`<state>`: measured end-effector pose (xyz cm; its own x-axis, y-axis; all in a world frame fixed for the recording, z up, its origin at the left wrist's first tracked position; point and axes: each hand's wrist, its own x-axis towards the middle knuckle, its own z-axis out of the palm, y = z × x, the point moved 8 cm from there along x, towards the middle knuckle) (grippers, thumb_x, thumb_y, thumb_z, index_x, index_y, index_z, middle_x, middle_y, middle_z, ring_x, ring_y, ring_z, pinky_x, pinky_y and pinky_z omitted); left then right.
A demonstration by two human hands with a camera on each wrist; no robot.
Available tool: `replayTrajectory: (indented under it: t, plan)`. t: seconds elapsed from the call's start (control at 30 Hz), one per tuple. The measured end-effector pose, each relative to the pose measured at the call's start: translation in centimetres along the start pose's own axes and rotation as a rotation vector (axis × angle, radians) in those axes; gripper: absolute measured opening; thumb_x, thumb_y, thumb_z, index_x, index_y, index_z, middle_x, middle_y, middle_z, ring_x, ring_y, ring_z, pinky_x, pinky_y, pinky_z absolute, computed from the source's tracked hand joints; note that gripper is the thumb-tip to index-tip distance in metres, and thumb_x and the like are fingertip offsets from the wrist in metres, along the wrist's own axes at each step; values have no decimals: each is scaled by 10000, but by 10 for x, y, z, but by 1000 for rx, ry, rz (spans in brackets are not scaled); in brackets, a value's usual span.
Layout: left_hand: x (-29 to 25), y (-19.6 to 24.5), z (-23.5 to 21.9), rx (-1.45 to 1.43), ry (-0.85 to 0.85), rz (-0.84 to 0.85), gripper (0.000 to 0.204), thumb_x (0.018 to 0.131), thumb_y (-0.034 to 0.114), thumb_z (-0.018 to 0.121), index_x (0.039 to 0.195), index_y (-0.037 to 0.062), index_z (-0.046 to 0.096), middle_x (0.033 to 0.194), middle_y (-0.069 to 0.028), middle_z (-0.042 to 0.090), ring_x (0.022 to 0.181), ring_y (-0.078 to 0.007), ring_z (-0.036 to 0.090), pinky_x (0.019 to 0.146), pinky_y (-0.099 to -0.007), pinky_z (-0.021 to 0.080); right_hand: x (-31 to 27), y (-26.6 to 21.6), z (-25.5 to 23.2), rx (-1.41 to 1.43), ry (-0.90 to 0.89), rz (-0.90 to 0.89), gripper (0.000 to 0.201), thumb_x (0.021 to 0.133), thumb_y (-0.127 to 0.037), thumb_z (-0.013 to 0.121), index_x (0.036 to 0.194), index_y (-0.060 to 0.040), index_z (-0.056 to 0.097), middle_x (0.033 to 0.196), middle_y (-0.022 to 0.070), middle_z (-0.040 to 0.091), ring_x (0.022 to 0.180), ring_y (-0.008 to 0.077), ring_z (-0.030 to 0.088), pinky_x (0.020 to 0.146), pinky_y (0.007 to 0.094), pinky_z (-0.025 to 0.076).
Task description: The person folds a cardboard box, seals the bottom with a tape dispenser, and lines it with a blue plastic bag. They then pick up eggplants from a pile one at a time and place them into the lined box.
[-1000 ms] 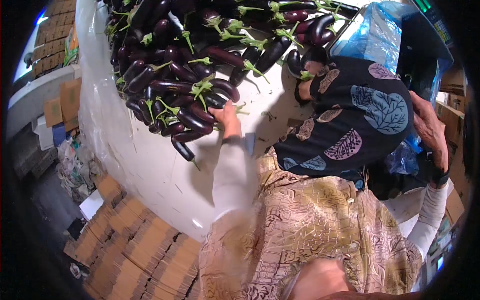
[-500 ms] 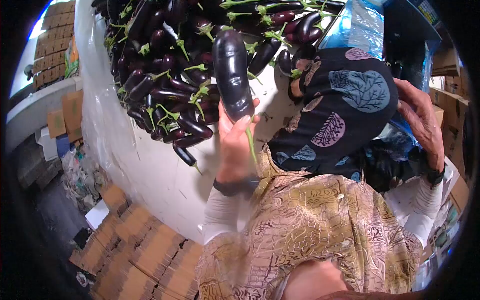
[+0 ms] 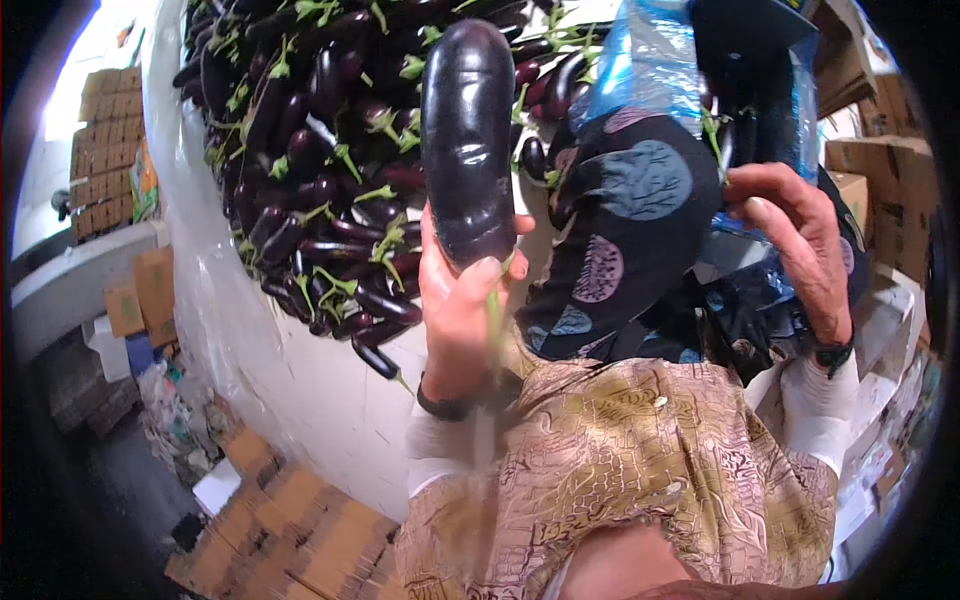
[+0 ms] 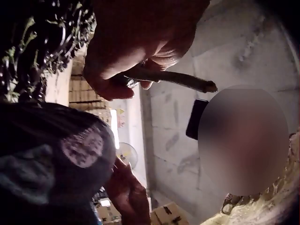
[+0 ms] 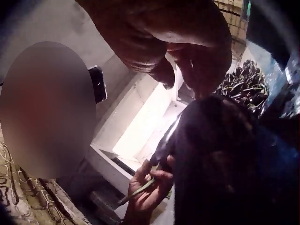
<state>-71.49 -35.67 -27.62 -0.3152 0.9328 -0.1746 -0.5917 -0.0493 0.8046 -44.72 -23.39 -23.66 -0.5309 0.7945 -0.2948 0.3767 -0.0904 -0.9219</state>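
My left hand [image 3: 460, 315] grips one large dark purple eggplant [image 3: 468, 140] near its stem end, thumb laid along the base of the green stem. The eggplant points upright, held over the white table. In the left wrist view the stem [image 4: 183, 80] sticks out beyond the fingers, while the eggplant's body is hidden behind the hand. My right hand [image 3: 805, 240] hovers by a dark crate, fingers bent loosely, nothing visible between them. Its fingertips overlap the edge of a black cloth garment [image 3: 645, 185] printed with trees.
A big pile of eggplants [image 3: 320, 90] covers the table's far side. The crate [image 3: 745, 40] at the right has a blue plastic liner [image 3: 640, 60] and holds some eggplants [image 3: 735, 135]. Stacked cardboard [image 3: 300, 530] lies lower left, and boxes [image 3: 880, 190] stand at the right.
The left hand took an eggplant from the pile and raised it toward the camera. The right hand came off the black garment's side to the crate edge. The view shifted right.
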Motion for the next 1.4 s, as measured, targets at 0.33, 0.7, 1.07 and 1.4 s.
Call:
replayTrajectory:
  t: [0.33, 0.7, 1.07, 1.4]
  plan:
    - [6, -19, 178, 110, -528, -321, 941, 753, 179, 692, 1487, -1, 131, 1185, -191, 554, 844, -225, 652, 643, -296, 536, -7, -37, 3, 862, -27, -287, 509, 924, -302, 627, 1320, -20, 477, 1222, 96, 584, 1093, 179, 574, 913, 306, 469]
    - [-7, -95, 245, 437, -643, -504, 542, 866, 260, 531, 1325, 1, 404, 1098, -118, 601, 954, -231, 645, 757, -327, 545, -86, 28, -53, 929, 375, -218, 434, 893, -247, 650, 1245, -23, 531, 1095, 52, 638, 941, 151, 616, 769, 289, 516]
    - [-47, -157, 284, 492, -835, -588, 549, 877, 221, 522, 1372, 25, 389, 1219, -104, 531, 1063, -193, 574, 827, -305, 518, -150, 81, -89, 1146, 601, -368, 413, 921, -228, 597, 1239, 25, 519, 1138, 121, 640, 995, 196, 628, 911, 338, 493]
    - [-65, -172, 249, 482, -970, -702, 362, 964, 145, 511, 1269, -50, 495, 1026, -153, 641, 856, -187, 630, 741, -289, 499, -443, 196, -279, 778, 1672, -566, 536, 1016, -404, 362, 1218, 77, 487, 1151, 263, 597, 1049, 341, 613, 926, 390, 514]
